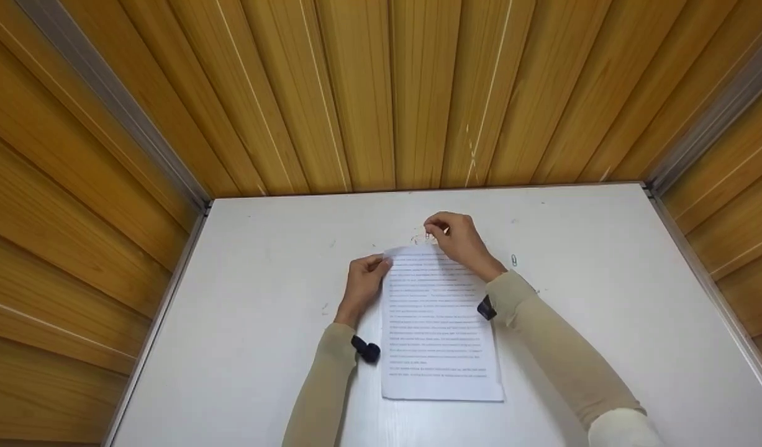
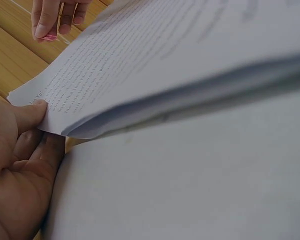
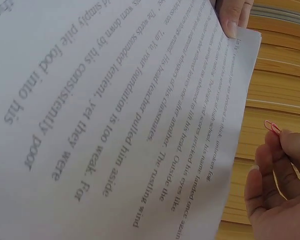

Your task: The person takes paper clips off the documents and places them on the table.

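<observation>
You wear beige sleeves (image 1: 545, 338) to the wrists, a small black camera (image 1: 366, 350) strapped at each wrist.

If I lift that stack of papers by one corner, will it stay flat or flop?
Probably flop: the stack of papers already bends up where the left hand pinches its corner. The loose sheets might fan or slide apart, since no clip holds them yet; the paper clip is in the right hand.
</observation>
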Demonstrator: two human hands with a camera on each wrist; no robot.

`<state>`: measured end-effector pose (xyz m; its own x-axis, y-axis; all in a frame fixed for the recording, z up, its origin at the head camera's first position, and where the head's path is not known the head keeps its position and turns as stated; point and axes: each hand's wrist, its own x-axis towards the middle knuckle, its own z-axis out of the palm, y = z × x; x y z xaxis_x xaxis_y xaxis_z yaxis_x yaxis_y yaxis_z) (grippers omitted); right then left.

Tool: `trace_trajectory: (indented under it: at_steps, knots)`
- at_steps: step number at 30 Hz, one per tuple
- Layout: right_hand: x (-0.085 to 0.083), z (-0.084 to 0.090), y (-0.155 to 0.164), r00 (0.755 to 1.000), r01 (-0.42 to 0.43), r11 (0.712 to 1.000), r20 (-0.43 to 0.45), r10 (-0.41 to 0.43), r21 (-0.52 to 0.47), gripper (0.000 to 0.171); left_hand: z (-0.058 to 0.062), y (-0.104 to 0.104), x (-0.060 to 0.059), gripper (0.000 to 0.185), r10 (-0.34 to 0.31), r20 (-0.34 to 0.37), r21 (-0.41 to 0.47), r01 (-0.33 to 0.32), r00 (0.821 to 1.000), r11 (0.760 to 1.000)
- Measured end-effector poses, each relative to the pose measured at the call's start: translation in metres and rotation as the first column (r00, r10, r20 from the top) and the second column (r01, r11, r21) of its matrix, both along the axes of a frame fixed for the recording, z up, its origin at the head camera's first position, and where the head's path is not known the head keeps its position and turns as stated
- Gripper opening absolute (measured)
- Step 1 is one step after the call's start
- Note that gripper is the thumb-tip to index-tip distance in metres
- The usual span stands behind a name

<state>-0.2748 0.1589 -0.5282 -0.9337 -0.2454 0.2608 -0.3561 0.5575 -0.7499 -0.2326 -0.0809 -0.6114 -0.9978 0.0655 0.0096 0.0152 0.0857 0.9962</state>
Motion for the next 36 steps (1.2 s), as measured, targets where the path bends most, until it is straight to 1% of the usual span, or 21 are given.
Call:
trace_trajectory:
  at_steps: [3,6,12,19,24,31,36]
  knots:
    - [0.002,0.004,0.008,1.000,0.022,1.000,0.006,-0.022,0.006,0.012,0.000,0.000,0.000,0.026,0.008,0.003,-0.006,-0.008,1.000,1.000]
    - [0.004,0.008,0.016,0.999,0.039,0.999,0.015,-0.039,0.010,0.013,-0.001,0.001,0.000,0.026,0.010,-0.012,-0.009,-0.010,1.000,1.000]
    - [0.007,0.011,0.037,0.999,0.048,0.999,0.007,-0.049,0.010,0.013,-0.004,0.001,-0.002,0.024,0.004,-0.021,-0.014,-0.005,1.000,1.000]
    - [0.010,0.008,0.066,0.997,0.073,0.997,-0.018,-0.072,0.029,0.013,-0.004,0.002,-0.001,0.025,0.011,-0.016,-0.030,-0.011,1.000,0.999]
    - [0.012,0.008,0.088,0.994,0.113,0.992,-0.005,-0.113,0.050,0.015,-0.003,0.002,-0.002,0.026,0.009,-0.013,-0.040,-0.009,1.000,0.999]
    - [0.016,0.003,0.115,0.984,0.178,0.981,0.004,-0.179,0.083,0.018,-0.003,0.000,-0.002,0.027,0.002,-0.011,0.000,-0.002,1.000,1.000]
    - [0.021,-0.004,0.132,0.977,0.208,0.973,0.022,-0.211,0.104,0.018,-0.003,0.002,-0.002,0.027,0.005,-0.006,-0.002,-0.005,1.000,1.000]
